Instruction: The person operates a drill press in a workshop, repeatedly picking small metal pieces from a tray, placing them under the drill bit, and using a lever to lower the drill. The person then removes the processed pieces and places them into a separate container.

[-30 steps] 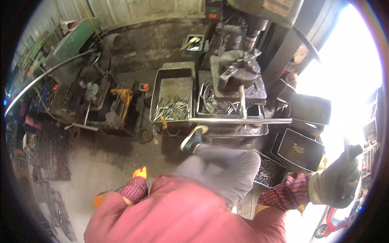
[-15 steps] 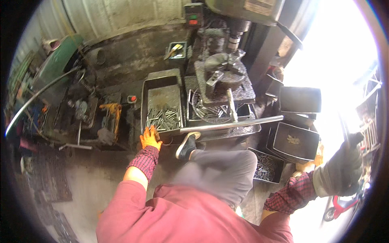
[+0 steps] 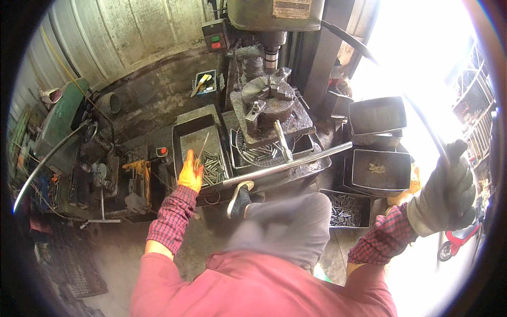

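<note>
My left hand (image 3: 190, 173), in an orange glove, is over the near left side of a metal tray (image 3: 175, 153) of short metal pins (image 3: 212, 168). Its fingers are closed on a thin rod (image 3: 204, 147) that sticks up past the fingertips. Far to the right, my right hand (image 3: 446, 198) wears a grey glove and is wrapped around the end of a long lever (image 3: 425, 119) running from the drill press (image 3: 277, 16). Below the drill chuck (image 3: 271, 57), a round jawed clamping chuck (image 3: 268, 100) sits on the machine table, with a handle (image 3: 283, 141) pointing toward me.
A long bright bar (image 3: 288, 165) crosses in front of the machine. Under its table lies another tray of pins (image 3: 259, 153). Dark bins (image 3: 377, 116) stack at the right, above a bin of pins (image 3: 346, 210). A second machine (image 3: 100, 177) stands left. My shoe (image 3: 240, 201) is near the bar.
My left hand has risen from the tray's near edge, and a thin rod now shows in it. My right hand stays on the lever and is slightly higher. The whole view has shifted.
</note>
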A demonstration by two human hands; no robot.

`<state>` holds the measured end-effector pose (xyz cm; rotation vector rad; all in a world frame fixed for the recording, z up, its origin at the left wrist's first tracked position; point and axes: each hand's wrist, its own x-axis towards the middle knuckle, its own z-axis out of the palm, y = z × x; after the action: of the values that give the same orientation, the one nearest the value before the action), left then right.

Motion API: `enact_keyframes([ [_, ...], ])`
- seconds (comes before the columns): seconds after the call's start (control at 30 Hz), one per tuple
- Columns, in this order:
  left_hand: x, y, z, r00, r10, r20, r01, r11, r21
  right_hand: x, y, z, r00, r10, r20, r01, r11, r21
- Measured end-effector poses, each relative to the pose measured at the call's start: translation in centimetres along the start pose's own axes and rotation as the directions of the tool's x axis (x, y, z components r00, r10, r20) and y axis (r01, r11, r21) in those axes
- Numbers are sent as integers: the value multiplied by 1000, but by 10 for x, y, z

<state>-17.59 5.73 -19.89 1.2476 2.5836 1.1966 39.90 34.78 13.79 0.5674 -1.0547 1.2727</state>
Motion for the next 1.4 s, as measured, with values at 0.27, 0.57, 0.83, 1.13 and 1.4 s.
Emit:
enact_keyframes([
  [0.27,123,195,-47,916,326,232,-395,833,387,15,12,49,997,53,-63,-47,995,90],
  [0.57,177,239,-37,926,234,296,-364,761,537,18,19,65,970,-24,-241,58,989,136],
  [0.83,135,176,-49,934,169,316,-302,845,441,28,21,71,956,-87,-281,88,996,-11],
  [1.13,71,84,-34,975,199,97,-212,965,155,39,17,79,918,-144,-370,99,985,-139],
  [1.4,143,212,-40,907,330,264,-412,826,384,44,10,78,961,-42,-272,35,999,-32],
])
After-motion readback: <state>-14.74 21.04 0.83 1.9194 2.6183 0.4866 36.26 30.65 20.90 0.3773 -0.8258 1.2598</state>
